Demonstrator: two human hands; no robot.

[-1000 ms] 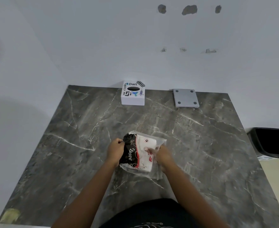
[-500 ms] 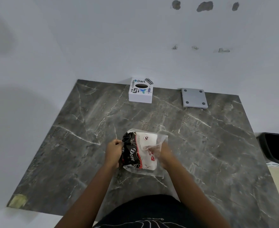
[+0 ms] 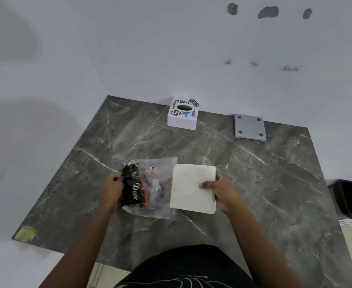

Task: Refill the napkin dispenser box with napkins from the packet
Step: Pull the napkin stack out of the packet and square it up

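Note:
A white stack of napkins (image 3: 191, 190) is out of the packet, held at its right edge by my right hand (image 3: 222, 193), thumb on top. The clear plastic packet (image 3: 148, 188) with black and red print lies flattened just left of the stack, and my left hand (image 3: 110, 188) pinches its left end. The white dispenser box (image 3: 182, 118), covered in stickers with an oval slot on top, stands at the far edge of the table against the wall, well beyond both hands.
The dark marble table (image 3: 264, 183) fills the view. A grey square plate (image 3: 249, 127) with corner holes lies at the back right. A black bin (image 3: 351, 198) sits past the table's right edge. White walls close in behind and to the left.
The right hand has drawn the napkin stack out of the packet toward the right. The packet has collapsed flat in the left hand. The camera view shifted slightly.

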